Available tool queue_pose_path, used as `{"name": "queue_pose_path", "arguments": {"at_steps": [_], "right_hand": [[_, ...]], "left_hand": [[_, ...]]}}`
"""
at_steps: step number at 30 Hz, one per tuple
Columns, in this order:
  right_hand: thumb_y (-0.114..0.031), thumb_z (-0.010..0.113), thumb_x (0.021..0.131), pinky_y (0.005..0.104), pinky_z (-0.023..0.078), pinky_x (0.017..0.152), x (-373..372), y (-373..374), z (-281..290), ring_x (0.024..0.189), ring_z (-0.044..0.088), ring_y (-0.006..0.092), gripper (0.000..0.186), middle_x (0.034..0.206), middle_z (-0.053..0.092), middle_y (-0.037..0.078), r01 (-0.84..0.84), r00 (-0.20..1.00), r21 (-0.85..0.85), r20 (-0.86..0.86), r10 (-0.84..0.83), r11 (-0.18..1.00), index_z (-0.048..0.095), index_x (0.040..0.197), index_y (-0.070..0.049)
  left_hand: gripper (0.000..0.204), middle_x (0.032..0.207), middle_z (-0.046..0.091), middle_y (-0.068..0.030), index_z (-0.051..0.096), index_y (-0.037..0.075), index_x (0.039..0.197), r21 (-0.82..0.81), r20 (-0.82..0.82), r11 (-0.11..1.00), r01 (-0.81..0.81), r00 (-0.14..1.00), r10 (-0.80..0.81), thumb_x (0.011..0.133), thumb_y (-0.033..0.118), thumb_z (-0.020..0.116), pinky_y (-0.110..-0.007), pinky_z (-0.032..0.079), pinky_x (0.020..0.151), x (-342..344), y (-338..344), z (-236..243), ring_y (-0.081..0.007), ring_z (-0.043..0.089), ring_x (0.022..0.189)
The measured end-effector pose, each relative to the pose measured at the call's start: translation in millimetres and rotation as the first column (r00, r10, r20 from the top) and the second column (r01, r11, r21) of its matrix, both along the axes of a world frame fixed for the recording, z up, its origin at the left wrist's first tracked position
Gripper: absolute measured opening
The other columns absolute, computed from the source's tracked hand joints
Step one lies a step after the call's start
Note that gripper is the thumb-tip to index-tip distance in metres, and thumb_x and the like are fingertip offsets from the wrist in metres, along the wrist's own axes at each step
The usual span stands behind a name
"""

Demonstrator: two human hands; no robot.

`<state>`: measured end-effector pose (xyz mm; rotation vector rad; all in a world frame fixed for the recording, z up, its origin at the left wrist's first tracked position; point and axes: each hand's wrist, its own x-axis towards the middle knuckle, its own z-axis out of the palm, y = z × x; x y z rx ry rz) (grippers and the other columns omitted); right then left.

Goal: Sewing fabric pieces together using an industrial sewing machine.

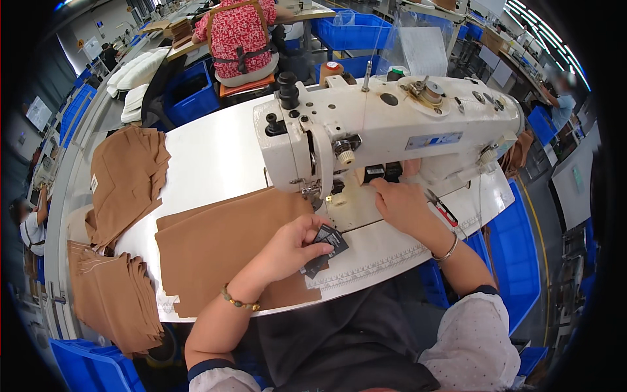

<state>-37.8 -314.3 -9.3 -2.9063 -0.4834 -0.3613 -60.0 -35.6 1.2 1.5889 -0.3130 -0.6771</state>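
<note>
My left hand (pixel 291 247) pinches black printed labels (pixel 331 240) between thumb and fingers, above the right edge of a brown fabric panel (pixel 228 242). That panel lies on the white sewing table with its far edge by the needle area of the white sewing machine (pixel 385 124). My right hand (pixel 403 208) reaches under the machine's arm with curled fingers. Its fingertips are at a small stack of black labels (pixel 374 171); whether a label is between them is hidden. Red-handled thread snips (pixel 443 210) lie just right of my right hand.
Stacks of brown fabric pieces (pixel 127 173) (pixel 114 294) hang over the table's left side. A printed ruler strip (pixel 366 269) runs along the front edge. Blue bins (pixel 522 255) stand at the right and lower left (pixel 98 366). A person in a red patterned top (pixel 240 39) sits beyond the table.
</note>
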Motion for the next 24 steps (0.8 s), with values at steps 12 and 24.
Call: {"name": "queue_pose_path", "arguments": {"at_steps": [12,24], "right_hand": [[-0.012,0.079,0.083,0.0277,0.049,0.056,-2.9,60.2,9.8,0.059,0.063,0.0128,0.016,0.078,0.071,0.005,-0.299,0.792,0.687,-0.208,0.574,0.662,0.070,0.094,-0.005],[-0.016,0.079,0.079,0.0337,0.047,0.053,18.8,60.6,-17.6,0.054,0.062,0.0208,0.029,0.062,0.064,0.009,-0.126,0.855,0.703,-0.281,0.436,0.700,0.056,0.071,-0.001]], "left_hand": [[0.016,0.083,0.070,-0.0123,0.074,0.006,0.095,0.495,0.788,0.803,-0.331,0.560,-0.255,0.083,0.016,0.078,-0.041,0.055,0.071,-3.8,8.0,10.1,-0.0308,0.067,0.078],[0.023,0.085,0.070,-0.0098,0.073,0.003,0.102,0.539,0.651,0.762,-0.360,0.751,-0.106,0.081,0.008,0.081,-0.034,0.053,0.064,15.4,34.7,18.3,-0.0215,0.066,0.068]]}}
